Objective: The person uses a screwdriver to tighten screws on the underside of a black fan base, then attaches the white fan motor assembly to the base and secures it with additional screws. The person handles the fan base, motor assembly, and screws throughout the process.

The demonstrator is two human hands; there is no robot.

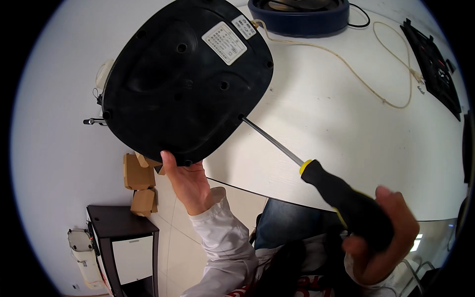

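Observation:
A black plastic appliance base, rounded in outline, is held up with its underside toward me. It has two white labels and several recessed holes. My left hand grips its lower edge, thumb on the underside and the other fingers hidden behind. In my right hand is a screwdriver with a black and yellow handle, the fingers curled around the handle's end. Its metal shaft slants up to the left, and its tip is at a hole near the base's right edge, hidden from sight there.
A cream power cord runs from the base across the white table. Behind stands a dark blue round housing. A black tool case and small screws lie at right. Cardboard boxes and a dark cabinet stand lower left.

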